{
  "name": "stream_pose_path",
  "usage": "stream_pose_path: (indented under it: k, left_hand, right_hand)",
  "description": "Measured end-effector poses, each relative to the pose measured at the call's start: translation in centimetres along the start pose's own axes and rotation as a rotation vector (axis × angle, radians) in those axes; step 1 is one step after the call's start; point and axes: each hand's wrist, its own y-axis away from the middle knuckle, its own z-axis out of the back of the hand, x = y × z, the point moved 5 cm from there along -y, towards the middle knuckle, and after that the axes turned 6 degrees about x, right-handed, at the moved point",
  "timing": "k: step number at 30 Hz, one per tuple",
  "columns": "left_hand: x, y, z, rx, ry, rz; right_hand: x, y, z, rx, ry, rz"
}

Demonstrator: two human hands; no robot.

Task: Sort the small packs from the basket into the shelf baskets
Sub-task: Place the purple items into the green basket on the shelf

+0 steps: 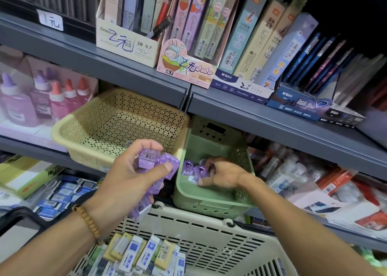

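Note:
My left hand (134, 175) grips a bunch of clear purple packs (156, 162) in front of the beige shelf basket (83, 141). More of the bunch hangs below my palm. My right hand (222, 174) reaches down into the green shelf basket (209, 202), its fingers curled on purple packs (193, 169) lying inside. Below both hands stands the cream shopping basket (209, 244) with several white, blue and yellow packs (144, 254) in it.
Grey shelves (272, 116) run above and beside the baskets, loaded with pencil-lead boxes (129, 43), glue bottles (41, 100) at left and packaged goods at right. Blue packs (62, 196) lie on the lower left shelf. A black handle (18, 215) crosses the lower left.

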Motion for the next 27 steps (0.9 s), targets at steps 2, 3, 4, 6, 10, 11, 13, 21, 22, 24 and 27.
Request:
stream_pose_path:
  k: [2,3,4,6,10,11,13,21,22,24,27]
  left_hand:
    - [0.0,0.0,0.0,0.005,0.004,-0.005]
    - [0.0,0.0,0.0,0.005,0.001,-0.005]
    - [0.0,0.0,0.0,0.002,-0.004,-0.002]
    - [0.1,0.0,0.1,-0.006,-0.015,0.003]
    - [-0.1,0.1,-0.1,-0.001,0.002,-0.006]
    - [-0.2,0.1,-0.1,0.0,0.007,-0.01]
    - [-0.3,0.2,-0.2,0.001,0.013,-0.01]
    - [-0.5,0.2,-0.3,0.002,0.026,-0.019]
    - [-0.5,0.3,-0.3,-0.002,0.023,-0.022]
    - [-0.4,0.2,-0.3,-0.006,0.012,-0.024]
    - [-0.5,0.2,-0.4,-0.006,0.018,-0.027]
  right_hand:
    - [0.5,0.2,0.0,-0.008,0.094,-0.017]
    - [0.5,0.2,-0.1,-0.004,0.117,-0.014]
    - [0.7,0.2,-0.2,-0.001,0.121,-0.002]
    - [1.0,0.2,-0.3,-0.013,0.118,0.028]
    - [2.1,-0.5,-0.2,-0.045,0.164,0.097]
    - [2.4,-0.7,-0.3,-0.04,0.167,0.121]
    - [2.7,-1.1,-0.6,-0.042,0.167,0.135]
    - [3.0,-1.8,0.1,-0.17,0.079,0.086]
    - [3.0,-1.8,0.1,-0.152,0.063,0.082]
    - [2.2,-1.5,0.4,-0.112,0.012,0.05]
    - [-0.1,-0.5,1.2,-0.105,-0.304,-0.039]
